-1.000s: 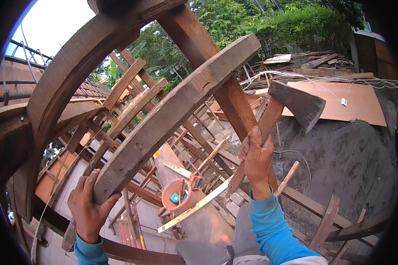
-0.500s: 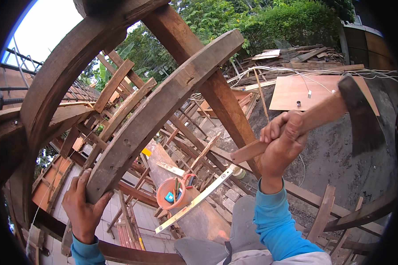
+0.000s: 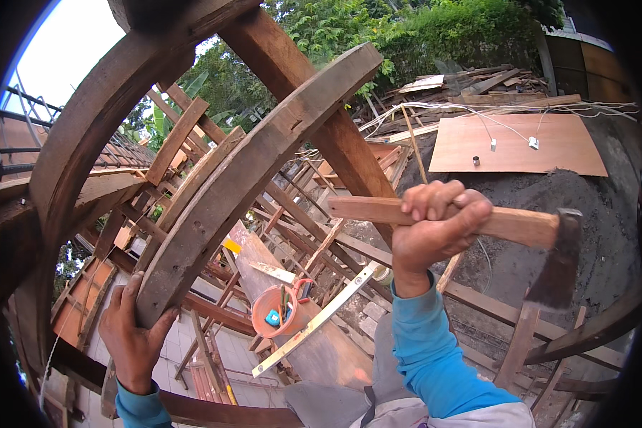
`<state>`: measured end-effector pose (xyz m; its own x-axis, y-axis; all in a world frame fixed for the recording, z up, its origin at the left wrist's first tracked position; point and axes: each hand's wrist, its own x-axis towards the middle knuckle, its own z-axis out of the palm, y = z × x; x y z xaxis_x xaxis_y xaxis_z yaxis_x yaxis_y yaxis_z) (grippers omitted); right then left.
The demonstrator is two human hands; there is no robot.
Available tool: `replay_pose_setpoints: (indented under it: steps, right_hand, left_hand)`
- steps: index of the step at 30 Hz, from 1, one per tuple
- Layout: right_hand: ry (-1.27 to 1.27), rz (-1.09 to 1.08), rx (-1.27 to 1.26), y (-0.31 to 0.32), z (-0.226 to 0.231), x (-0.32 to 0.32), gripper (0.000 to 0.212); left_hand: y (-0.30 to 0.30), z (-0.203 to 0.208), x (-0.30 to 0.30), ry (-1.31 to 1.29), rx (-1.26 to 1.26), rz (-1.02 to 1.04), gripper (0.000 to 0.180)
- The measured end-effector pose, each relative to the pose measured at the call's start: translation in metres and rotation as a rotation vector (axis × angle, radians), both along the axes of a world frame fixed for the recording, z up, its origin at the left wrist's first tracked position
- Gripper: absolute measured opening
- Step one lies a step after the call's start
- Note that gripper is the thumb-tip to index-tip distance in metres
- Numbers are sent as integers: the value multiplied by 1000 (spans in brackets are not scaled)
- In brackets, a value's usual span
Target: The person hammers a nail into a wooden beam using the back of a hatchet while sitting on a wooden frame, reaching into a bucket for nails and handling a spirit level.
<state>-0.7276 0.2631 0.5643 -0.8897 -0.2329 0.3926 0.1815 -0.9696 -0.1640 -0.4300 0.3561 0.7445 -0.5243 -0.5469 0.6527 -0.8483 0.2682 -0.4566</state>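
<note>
My right hand [image 3: 439,227], raised at the right, is closed around the wooden handle of a hatchet [image 3: 517,226]. Its dark, broad blade points downward at the far right, away from the timber. My left hand [image 3: 133,341] grips the lower end of a long curved wooden beam [image 3: 217,210], thumb on one side and fingers on the other. This beam slants up to the right and crosses in front of a brown squared post [image 3: 351,153].
A thick curved timber [image 3: 85,118] arches at the left. Below, a plank [image 3: 328,357] carries a pink bucket [image 3: 261,314] of tools and a pale spirit level [image 3: 314,322]. Dark sand [image 3: 599,228], a plywood sheet [image 3: 510,139] and a wood pile [image 3: 488,85] lie at the right.
The hatchet has swung down: its head is lower, and the handle has gone from slanting upward to nearly level. My right hand has shifted slightly left. My left hand keeps its hold.
</note>
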Motion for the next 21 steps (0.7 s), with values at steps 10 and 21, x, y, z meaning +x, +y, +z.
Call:
replay_pose_setpoints:
  steps: [10,21]
  right_hand:
    - [-111,-51,163,26,-5,-16,32]
    - [64,349,314,56,-36,-2,21]
  left_hand:
    - [-1,-3,4,-12,-26,-55,65]
    - [-2,-7,4,14,-32,-64,62]
